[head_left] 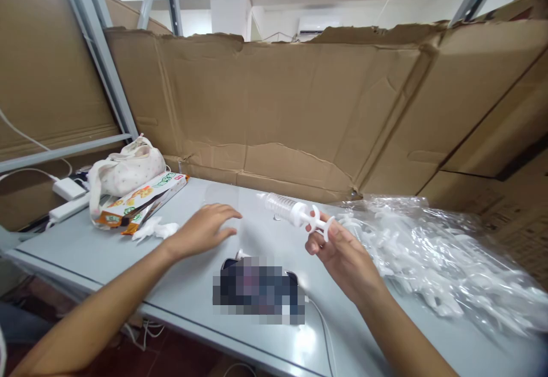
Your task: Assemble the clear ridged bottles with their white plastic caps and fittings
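At centre frame, my right hand (342, 251) pinches the flanged end of a clear, ribbed plastic syringe (295, 213), fingers closed around its white plunger, barrel angled up and left above the smooth grey table (107, 251). My left hand (205, 230) rests flat and open on the tabletop, holding nothing. At right, a crinkled transparent bag (436, 257) holds more white plastic parts. Creased brown cardboard (299, 109) walls the background; a soft fabric pouch (124, 173) sits upper left.
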